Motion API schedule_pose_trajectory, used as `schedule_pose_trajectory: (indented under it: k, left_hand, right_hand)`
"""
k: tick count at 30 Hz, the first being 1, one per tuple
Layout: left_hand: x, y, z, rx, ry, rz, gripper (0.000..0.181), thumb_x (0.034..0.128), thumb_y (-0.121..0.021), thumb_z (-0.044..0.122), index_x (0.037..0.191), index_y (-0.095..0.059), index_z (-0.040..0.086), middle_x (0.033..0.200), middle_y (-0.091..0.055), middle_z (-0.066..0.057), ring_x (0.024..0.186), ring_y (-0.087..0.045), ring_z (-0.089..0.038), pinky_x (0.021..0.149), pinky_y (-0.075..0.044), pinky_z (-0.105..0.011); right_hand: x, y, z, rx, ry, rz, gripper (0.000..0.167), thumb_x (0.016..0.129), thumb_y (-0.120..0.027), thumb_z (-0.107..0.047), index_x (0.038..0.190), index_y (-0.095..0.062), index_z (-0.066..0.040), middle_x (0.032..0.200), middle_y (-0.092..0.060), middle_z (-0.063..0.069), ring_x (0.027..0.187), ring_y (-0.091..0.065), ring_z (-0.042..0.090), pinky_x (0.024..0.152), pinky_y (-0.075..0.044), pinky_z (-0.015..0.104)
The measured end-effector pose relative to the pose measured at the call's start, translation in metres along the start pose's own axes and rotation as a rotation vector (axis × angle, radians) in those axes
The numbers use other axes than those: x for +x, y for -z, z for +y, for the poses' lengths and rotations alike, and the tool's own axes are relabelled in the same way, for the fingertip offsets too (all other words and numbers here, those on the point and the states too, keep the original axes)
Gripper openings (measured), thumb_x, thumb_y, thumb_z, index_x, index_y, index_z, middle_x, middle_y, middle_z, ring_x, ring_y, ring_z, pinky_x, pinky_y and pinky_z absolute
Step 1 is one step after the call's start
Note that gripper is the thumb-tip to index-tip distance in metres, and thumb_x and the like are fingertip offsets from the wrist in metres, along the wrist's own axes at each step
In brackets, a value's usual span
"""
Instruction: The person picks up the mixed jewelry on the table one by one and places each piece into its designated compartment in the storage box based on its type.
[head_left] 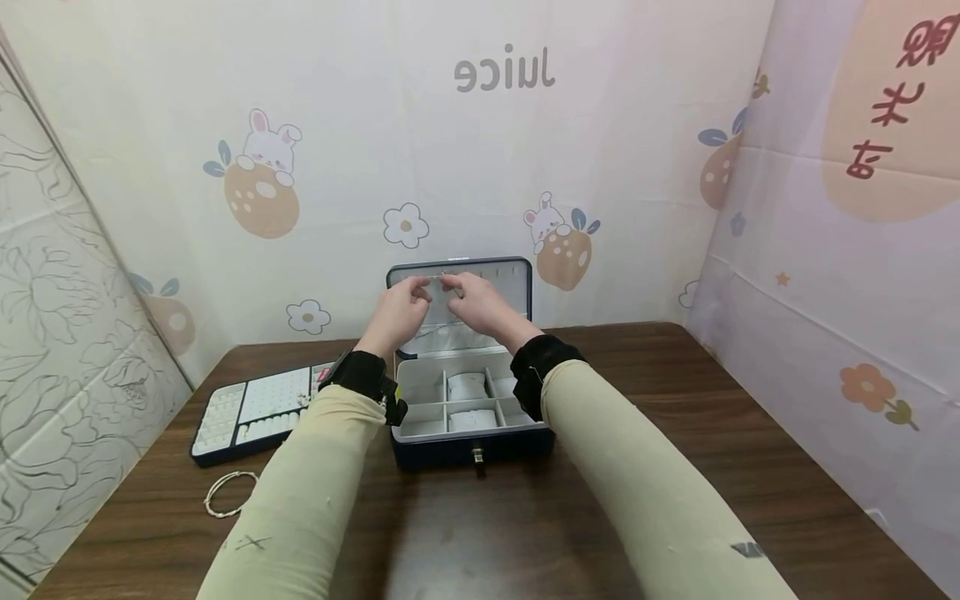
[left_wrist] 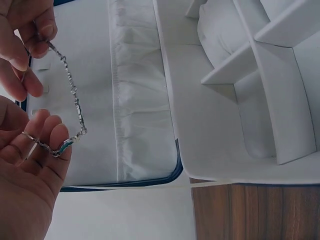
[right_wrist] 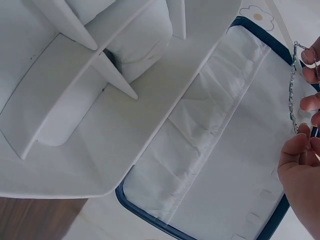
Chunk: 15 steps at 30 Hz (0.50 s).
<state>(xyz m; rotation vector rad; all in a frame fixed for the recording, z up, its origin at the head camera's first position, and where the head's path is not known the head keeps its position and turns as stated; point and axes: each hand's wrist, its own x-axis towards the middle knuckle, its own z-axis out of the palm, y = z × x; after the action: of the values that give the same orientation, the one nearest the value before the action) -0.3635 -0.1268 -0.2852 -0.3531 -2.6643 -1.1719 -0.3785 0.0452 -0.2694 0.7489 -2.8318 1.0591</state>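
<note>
A thin silver chain bracelet [left_wrist: 75,97] with a small green-blue piece is stretched between both hands, before the raised lid [head_left: 517,293] of a dark blue jewelry box [head_left: 435,454]. My left hand [head_left: 401,315] holds one end, and the chain lies across its fingers in the left wrist view. The other end is pinched by the fingertips of my right hand [head_left: 482,304]. Along the lid's white lining run small tabs [right_wrist: 252,217]. Below them is a gathered fabric pocket [left_wrist: 140,100]. The chain is barely visible in the head view.
White cushions [head_left: 467,386] sit in the box's middle compartments. A blue-edged jewelry tray [head_left: 217,454] with white sections lies to the left, partly behind my left forearm. A pale twisted ring-shaped band [head_left: 212,500] rests nearer on the wooden table [head_left: 645,517]. Printed cloth hangs behind.
</note>
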Motion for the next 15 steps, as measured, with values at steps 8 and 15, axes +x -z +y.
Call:
schedule_pose_trajectory:
  k: [8,15]
  left_hand:
    - [0.0049,-0.0013,-0.0001,-0.026,0.039,-0.025,0.048,0.1019,-0.04,0.004,0.149,-0.046,0.003,0.131,-0.06,-0.015,0.102,-0.058,-0.027,0.077,-0.046,-0.034]
    - [0.0072,-0.002,-0.0016,-0.098,0.055,-0.083,0.053,0.1012,-0.039,0.003,0.154,-0.037,0.0,0.138,-0.054,-0.017,0.107,-0.057,-0.028,0.083,-0.046,-0.036]
  right_hand:
    - [0.0045,-0.0019,0.0,0.13,-0.055,-0.022,0.057,0.1,-0.048,-0.006,0.157,-0.04,-0.009,0.155,-0.046,0.01,0.128,-0.044,0.026,0.089,-0.041,0.037]
    - [0.0044,-0.0043,-0.0002,0.231,-0.087,-0.051,0.062,0.099,-0.05,-0.007,0.159,-0.034,-0.01,0.159,-0.041,0.009,0.107,-0.053,0.027,0.085,-0.044,0.036]
